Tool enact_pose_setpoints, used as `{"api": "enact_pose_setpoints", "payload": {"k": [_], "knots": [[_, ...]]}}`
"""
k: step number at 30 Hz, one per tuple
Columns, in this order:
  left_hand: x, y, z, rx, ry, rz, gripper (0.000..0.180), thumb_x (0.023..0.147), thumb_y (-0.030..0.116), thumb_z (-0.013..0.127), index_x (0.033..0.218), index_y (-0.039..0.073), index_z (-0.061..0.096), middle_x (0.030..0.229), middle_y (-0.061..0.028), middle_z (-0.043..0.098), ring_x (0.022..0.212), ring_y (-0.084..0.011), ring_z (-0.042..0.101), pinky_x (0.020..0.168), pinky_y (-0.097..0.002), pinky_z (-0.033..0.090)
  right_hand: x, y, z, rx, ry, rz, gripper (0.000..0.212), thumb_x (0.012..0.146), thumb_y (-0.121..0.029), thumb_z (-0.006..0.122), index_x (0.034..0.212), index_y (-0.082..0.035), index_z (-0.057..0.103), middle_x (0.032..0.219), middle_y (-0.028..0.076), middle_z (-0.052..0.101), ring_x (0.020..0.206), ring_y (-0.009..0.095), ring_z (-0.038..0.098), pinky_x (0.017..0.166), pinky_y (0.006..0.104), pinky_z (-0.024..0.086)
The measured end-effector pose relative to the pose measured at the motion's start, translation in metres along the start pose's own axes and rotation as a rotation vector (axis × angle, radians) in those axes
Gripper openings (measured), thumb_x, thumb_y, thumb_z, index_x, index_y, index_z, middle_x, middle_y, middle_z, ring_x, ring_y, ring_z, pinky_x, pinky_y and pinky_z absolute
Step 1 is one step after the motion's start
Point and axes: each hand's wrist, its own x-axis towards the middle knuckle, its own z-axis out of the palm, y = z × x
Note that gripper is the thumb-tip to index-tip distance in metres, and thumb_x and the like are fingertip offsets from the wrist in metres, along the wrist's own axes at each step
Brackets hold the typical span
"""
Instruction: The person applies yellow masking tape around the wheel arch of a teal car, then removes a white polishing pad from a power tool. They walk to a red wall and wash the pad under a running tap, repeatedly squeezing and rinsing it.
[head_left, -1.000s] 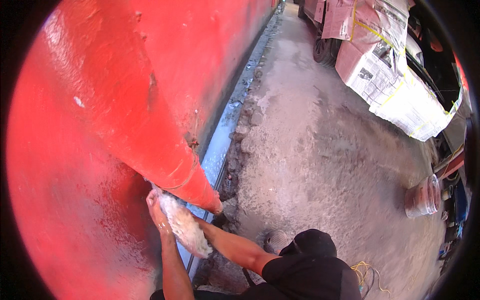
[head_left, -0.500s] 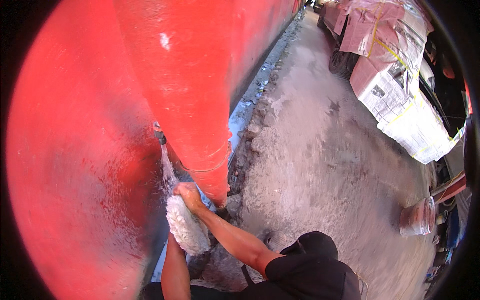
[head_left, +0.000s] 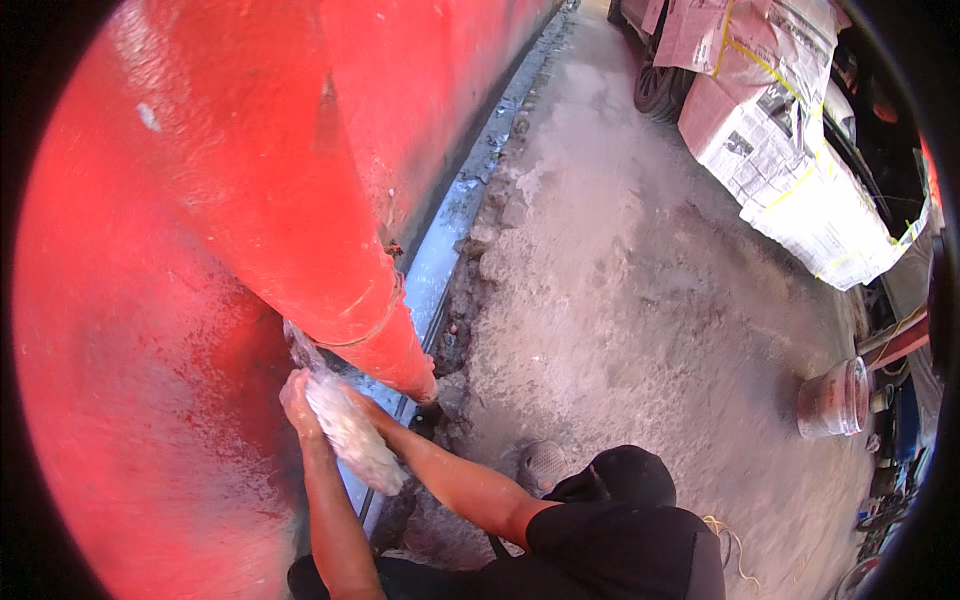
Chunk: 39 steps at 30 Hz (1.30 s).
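Note:
A shaggy white wash mitt (head_left: 350,435) hangs slanted between my hands, beside the lower end of a thick red pipe (head_left: 290,230). Water (head_left: 300,347) runs down onto its upper end; the black tap seen a moment earlier is hidden behind the pipe. My left hand (head_left: 300,402) is closed on the mitt's upper left edge. At the other side, my right hand (head_left: 362,402) grips it too, with most of its fingers hidden behind the wet pile.
The wet red wall (head_left: 150,430) stands close on the left. A pale gutter strip (head_left: 440,260) edges the rough concrete floor (head_left: 620,330). At right are a paper-masked vehicle (head_left: 770,160) and a clear bucket (head_left: 833,398). A yellow cord (head_left: 735,550) lies near my dark clothing.
My left hand has come up from behind the mitt to its upper left edge. The mitt has shifted left and looks wetter and flatter. The view has turned, and the tap is now hidden.

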Motion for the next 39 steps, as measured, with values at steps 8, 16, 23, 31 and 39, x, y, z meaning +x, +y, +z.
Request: {"api": "enact_pose_setpoints", "payload": {"k": [8, 16, 23, 31, 39], "knots": [[-0.039, 0.055, 0.037, 0.26, -0.141, 0.313, 0.023, 0.09, 0.018, 0.054, 0.079, -0.001, 0.057, 0.089, -0.009, 0.056, 0.088, -0.0174, 0.053, 0.079, -0.03, 0.041, -0.002, -0.013, 0.016, -0.038, 0.094, -0.093, 0.045, 0.1, -0.038, 0.044, 0.12, -0.003, 0.062, 0.125, 0.02, 0.061, 0.122, 0.036, 0.053, 0.107, 0.0428, 0.036], [-0.039, -0.004, 0.012, -0.675, -0.126, -0.299, 0.083, 0.099, 0.066, 0.028, 0.154, 0.004, 0.022, 0.151, -0.0162, 0.036, 0.135, -0.0269, 0.039, 0.114, -0.0392, 0.029, 0.041, -0.028, 0.026, -0.255, 0.186, -0.351, 0.048, 0.1, -0.041, 0.045, 0.124, -0.004, 0.061, 0.129, 0.018, 0.06, 0.124, 0.033, 0.051, 0.108, 0.0417, 0.036], [-0.069, 0.019, -0.016, -0.664, -0.208, -0.632, 0.066, 0.1, 0.055, 0.039, 0.136, 0.0, 0.048, 0.131, -0.017, 0.055, 0.115, -0.0248, 0.055, 0.1, -0.0384, 0.043, -0.014, -0.112, 0.068, -0.302, 0.035, -0.365, 0.057, 0.096, -0.047, 0.056, 0.135, -0.006, 0.056, 0.14, 0.013, 0.054, 0.131, 0.028, 0.046, 0.111, 0.0403, 0.032], [-0.06, -0.014, 0.015, -0.549, -0.25, -0.666, 0.059, 0.1, 0.049, 0.041, 0.127, -0.001, 0.056, 0.121, -0.0158, 0.061, 0.107, -0.0237, 0.06, 0.093, -0.0379, 0.047, 0.048, -0.043, 0.01, -0.241, 0.222, -0.324, 0.051, 0.092, -0.039, 0.064, 0.13, -0.004, 0.06, 0.132, 0.013, 0.06, 0.124, 0.029, 0.051, 0.108, 0.0415, 0.034], [-0.009, -0.011, 0.009, -0.011, 0.053, -0.194, 0.039, 0.095, 0.031, 0.047, 0.093, -0.001, 0.069, 0.087, -0.0075, 0.067, 0.078, -0.0182, 0.062, 0.071, -0.0363, 0.049, -0.027, -0.07, 0.028, -0.464, 0.241, -0.184, 0.048, 0.095, -0.04, 0.058, 0.127, -0.004, 0.06, 0.131, 0.015, 0.06, 0.125, 0.029, 0.051, 0.106, 0.0429, 0.036]]}}
